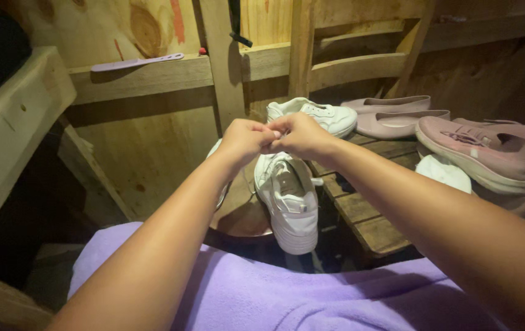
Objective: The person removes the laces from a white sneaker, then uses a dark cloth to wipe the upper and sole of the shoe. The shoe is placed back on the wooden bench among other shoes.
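head view, left hand (245,140) and right hand (302,135) pinched together above white sneaker (290,199)

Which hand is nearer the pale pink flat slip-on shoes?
Right. The right hand is just left of the pale pink flat slip-on shoes; the left hand lies farther left, beyond it.

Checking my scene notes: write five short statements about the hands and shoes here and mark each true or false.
1. The left hand and right hand meet above a white sneaker. True.
2. The hands are far apart. False: their fingertips touch.
3. A second white sneaker lies behind the hands. True.
4. The pink shoes are left of the hands. False: they are to the right.
5. The lap is covered by green cloth. False: the cloth is purple.
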